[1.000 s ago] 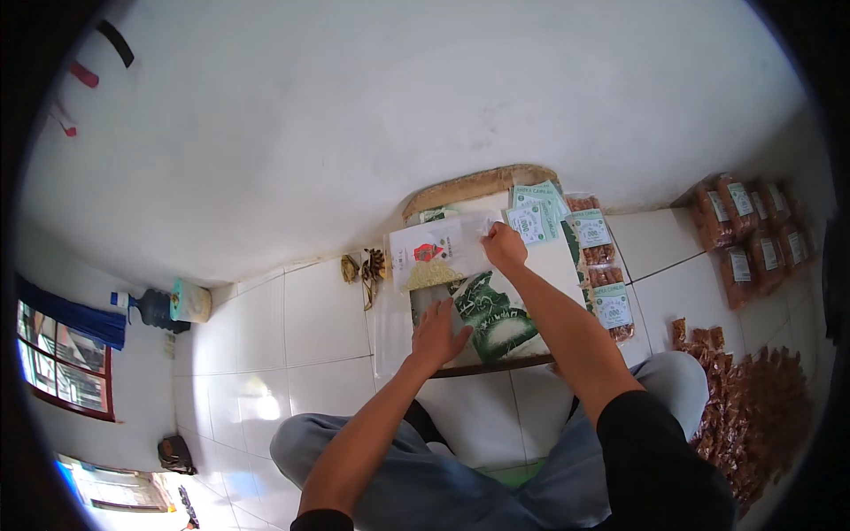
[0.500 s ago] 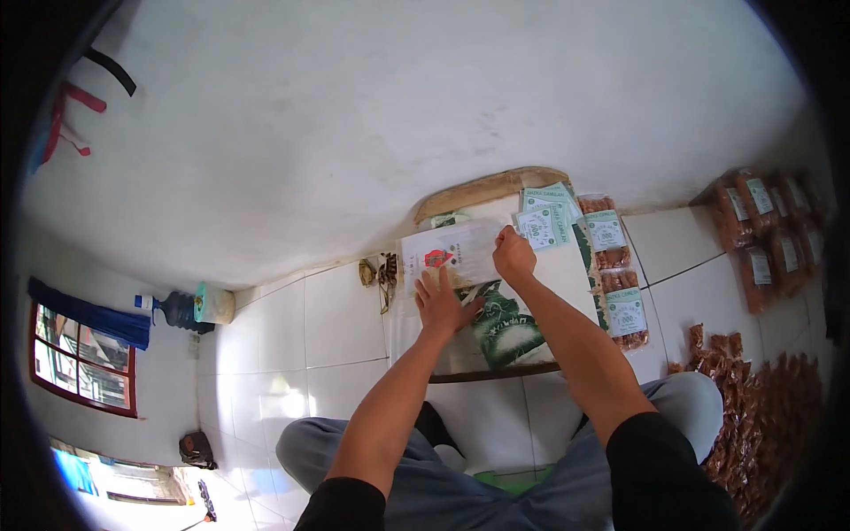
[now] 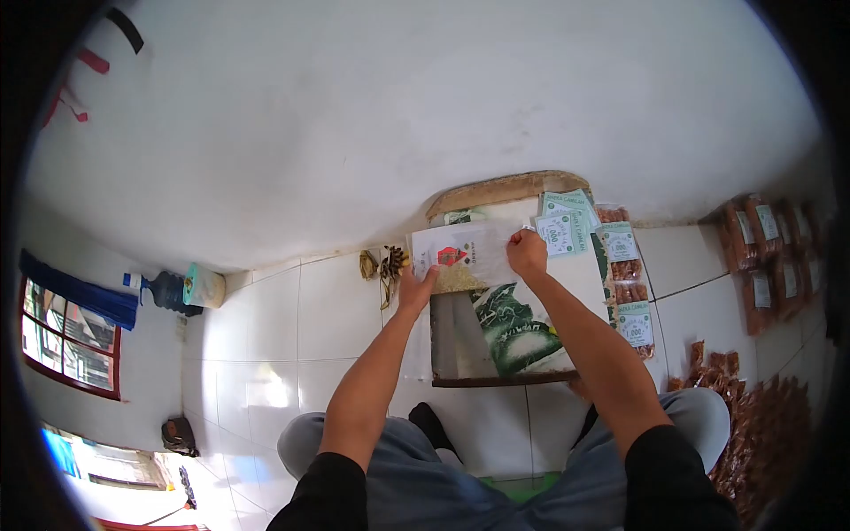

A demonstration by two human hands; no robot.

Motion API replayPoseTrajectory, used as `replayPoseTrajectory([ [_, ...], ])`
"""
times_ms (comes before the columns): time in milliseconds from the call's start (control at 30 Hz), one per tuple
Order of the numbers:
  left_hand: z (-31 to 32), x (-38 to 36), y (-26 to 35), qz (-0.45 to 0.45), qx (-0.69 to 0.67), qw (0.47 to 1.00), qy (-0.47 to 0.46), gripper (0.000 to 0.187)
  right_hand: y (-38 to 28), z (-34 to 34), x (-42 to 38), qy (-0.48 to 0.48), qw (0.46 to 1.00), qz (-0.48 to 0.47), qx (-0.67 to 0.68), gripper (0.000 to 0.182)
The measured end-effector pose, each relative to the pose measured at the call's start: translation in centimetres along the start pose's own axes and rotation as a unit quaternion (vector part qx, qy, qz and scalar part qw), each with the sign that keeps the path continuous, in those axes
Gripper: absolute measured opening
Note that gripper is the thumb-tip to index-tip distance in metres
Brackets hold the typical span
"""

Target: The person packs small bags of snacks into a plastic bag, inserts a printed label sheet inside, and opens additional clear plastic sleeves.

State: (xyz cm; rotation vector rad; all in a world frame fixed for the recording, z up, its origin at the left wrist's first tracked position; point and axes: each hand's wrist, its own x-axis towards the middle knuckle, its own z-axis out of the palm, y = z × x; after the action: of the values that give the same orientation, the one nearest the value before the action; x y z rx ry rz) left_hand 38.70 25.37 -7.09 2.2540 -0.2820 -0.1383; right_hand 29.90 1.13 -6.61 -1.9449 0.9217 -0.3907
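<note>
A whitish plastic bag (image 3: 440, 243) with a red print lies flat over a low board (image 3: 575, 280) on the floor. My left hand (image 3: 416, 288) has the bag's left edge, thumb on top and the other fingers mostly hidden. At the bag's right end my right hand (image 3: 528, 254) is closed in a pinch on its edge. Green-and-white printed labels (image 3: 560, 233) lie just beyond the right hand. Under the bag shows a green-and-white printed sheet (image 3: 522, 332) on the board.
Labelled packs of brown snacks (image 3: 635, 323) lie along the board's right side. More packs (image 3: 761, 239) are stacked by the wall. Many small brown packets (image 3: 753, 434) are heaped beside my right knee. A dark bundle of strips (image 3: 390, 264) rests left of the board.
My left hand has moved from lying spread on the bag to its left edge. The right hand remains at the bag's right end. The camera view has shifted slightly.
</note>
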Motion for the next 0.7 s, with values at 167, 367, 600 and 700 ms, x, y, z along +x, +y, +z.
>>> replayPoseTrajectory([
  [167, -0.3, -0.9, 1.0, 0.014, -0.060, 0.996, -0.063, 0.063, 0.4, 1.1, 0.1, -0.069, 0.995, -0.053, 0.049, 0.018],
  [367, 1.2, 0.0, -2.4, 0.026, -0.062, 0.995, -0.072, 0.078, 1.0, 1.1, 0.6, -0.086, 0.993, -0.077, 0.027, 0.017],
  [600, 0.3, -2.9, 2.1, 0.123, 0.234, 0.964, -0.009, 0.091, 0.3, -0.8, 0.1, -0.163, 0.973, 0.072, 0.146, 0.010],
  [700, 0.9, -4.4, 3.7, 0.134, 0.258, 0.952, -0.094, 0.087, 0.1, -1.6, 0.0, -0.184, 0.955, 0.105, 0.210, 0.008],
])
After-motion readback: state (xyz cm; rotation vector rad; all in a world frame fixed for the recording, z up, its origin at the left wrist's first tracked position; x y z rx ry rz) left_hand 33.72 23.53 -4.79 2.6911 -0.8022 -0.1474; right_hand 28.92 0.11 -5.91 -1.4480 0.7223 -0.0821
